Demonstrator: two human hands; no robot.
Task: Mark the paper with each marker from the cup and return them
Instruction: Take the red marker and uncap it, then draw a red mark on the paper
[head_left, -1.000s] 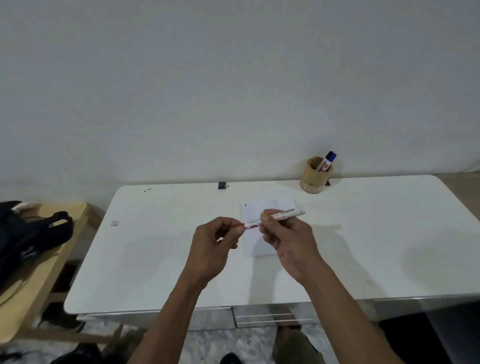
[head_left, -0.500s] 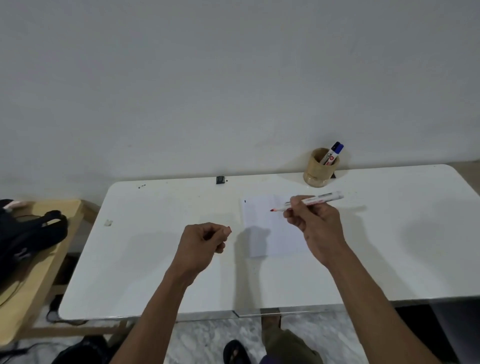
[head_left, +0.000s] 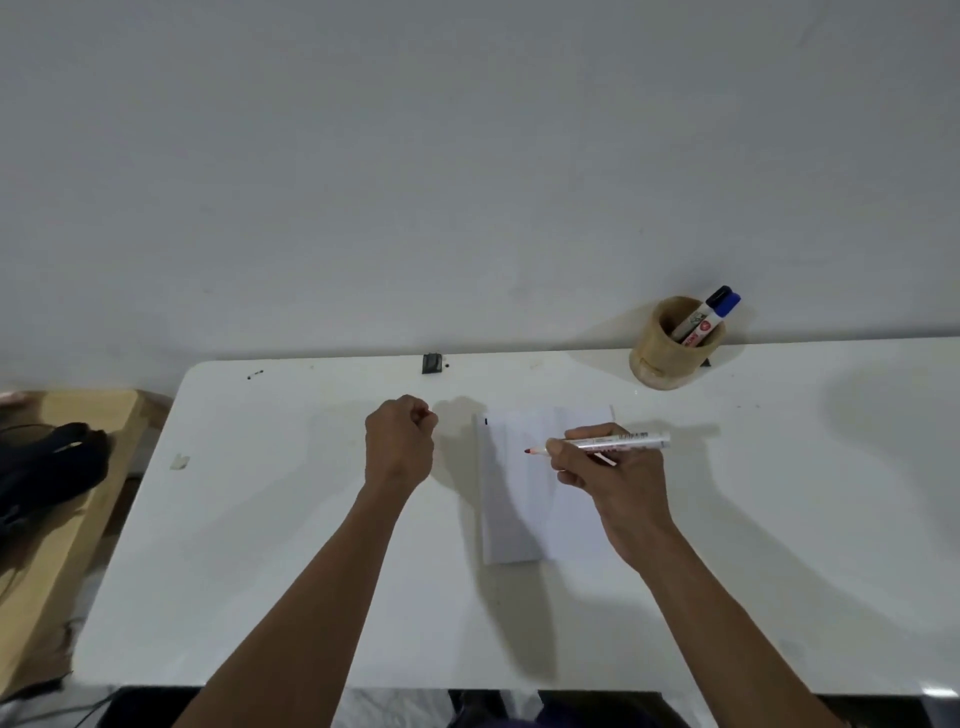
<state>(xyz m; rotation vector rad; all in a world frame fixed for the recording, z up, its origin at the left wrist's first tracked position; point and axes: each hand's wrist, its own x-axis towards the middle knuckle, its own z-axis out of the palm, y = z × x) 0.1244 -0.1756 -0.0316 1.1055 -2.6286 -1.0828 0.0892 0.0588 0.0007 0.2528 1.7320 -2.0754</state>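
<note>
Two hands are up over the white tabletop, and each one has its own job. The right hand is closed around a marker, pinching it near the front, so the red tip points left and hangs over the paper. I think it is held that way so the tip can drop down and make a mark. I cannot tell if the tip is touching the paper yet. The paper lies flat in the middle of the tabletop, right under that hand, which keeps it easy to reach. It has a tiny dark mark in its far left corner. The left hand is curled into a loose fist just left of the paper. A bit of red peeks out between its fingers. That is likely the cap, kept there so it can go back on, but it is too small to be sure. The cup sits far to the right, by the wall, well apart from the paper. Two more markers lean inside it, one with a blue end. They wait there out of the way.
</note>
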